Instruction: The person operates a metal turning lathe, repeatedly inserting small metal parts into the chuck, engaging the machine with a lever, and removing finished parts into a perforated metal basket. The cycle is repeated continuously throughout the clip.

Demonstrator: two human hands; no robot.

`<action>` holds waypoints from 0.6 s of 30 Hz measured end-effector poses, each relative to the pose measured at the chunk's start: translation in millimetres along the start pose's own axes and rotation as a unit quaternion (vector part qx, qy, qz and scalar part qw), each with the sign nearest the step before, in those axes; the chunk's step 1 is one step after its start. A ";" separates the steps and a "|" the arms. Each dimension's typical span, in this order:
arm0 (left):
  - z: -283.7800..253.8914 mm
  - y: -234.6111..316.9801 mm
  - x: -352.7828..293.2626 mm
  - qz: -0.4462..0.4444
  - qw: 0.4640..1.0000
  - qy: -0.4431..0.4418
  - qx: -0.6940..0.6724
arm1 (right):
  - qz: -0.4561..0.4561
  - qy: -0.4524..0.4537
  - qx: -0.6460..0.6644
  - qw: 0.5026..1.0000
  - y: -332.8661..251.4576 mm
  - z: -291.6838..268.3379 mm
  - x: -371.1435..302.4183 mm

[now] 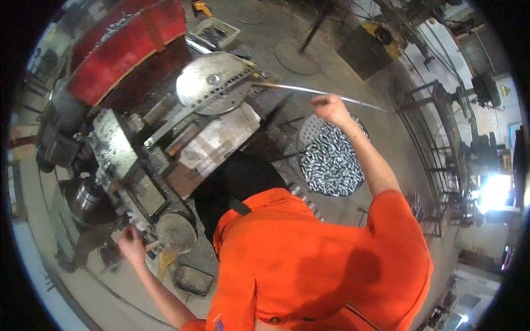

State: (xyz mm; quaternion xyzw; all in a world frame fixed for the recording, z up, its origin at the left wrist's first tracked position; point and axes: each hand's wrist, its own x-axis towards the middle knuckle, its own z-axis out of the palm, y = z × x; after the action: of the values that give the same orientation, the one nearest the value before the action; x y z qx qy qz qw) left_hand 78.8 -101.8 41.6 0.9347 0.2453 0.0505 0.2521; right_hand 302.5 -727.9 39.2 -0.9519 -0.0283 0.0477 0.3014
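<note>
- Nearest, the orange short-sleeved shirt (309,254) spans from centre to six o'clock and hides the floor beneath; its lower edge is cut off.
- The black garment (237,179) below it merges with shadow against the machine.
- At eight o'clock, the bare left hand (131,243) is blurred, beside a short brownish handle (151,246); whether its grip is spread or pinching the handle, I cannot tell.
- Between one and two o'clock, the right hand (331,110) has bent fingers, the tips dark and indistinct. It overlaps the long, thin silvery metal rod (292,87); I cannot tell whether its grip closes on it.
- At three o'clock, a round grey container with a hole-dotted side (309,132) bears many small shiny metal cylinders (331,163); the right forearm covers part of its edge.
- At eleven o'clock, the grimy grey machine (115,143) carries a large silvery metal disc (199,83), partly covered by a perforated metal bar (212,95).
- The floor (400,143) is dull grey-brown.
- Farther, toward ten o'clock, stands a red metal bin (124,58), its contents unclear.
- Toward three o'clock, beyond a dark metal rack (441,107), glare (494,193) washes out detail.
</note>
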 end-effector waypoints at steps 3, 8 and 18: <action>8.8 -26.9 10.3 -0.009 0.998 -0.015 -0.060 | 0.097 -0.040 -0.158 0.982 87.1 34.7 -45.2; 12.0 -12.5 16.7 -0.023 0.997 -0.014 -0.078 | 0.170 -0.112 -0.221 0.954 140.4 79.2 -61.0; 6.9 -9.4 8.5 -0.037 0.999 0.018 -0.020 | 0.001 -0.321 -0.447 0.835 127.3 88.2 -22.7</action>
State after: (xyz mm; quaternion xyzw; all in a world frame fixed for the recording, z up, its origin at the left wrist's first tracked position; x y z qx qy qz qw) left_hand 83.6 -93.7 30.7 0.9189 0.2828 0.0629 0.2676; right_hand 273.7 -783.4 -104.2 -0.9143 -0.1406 0.3327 -0.1833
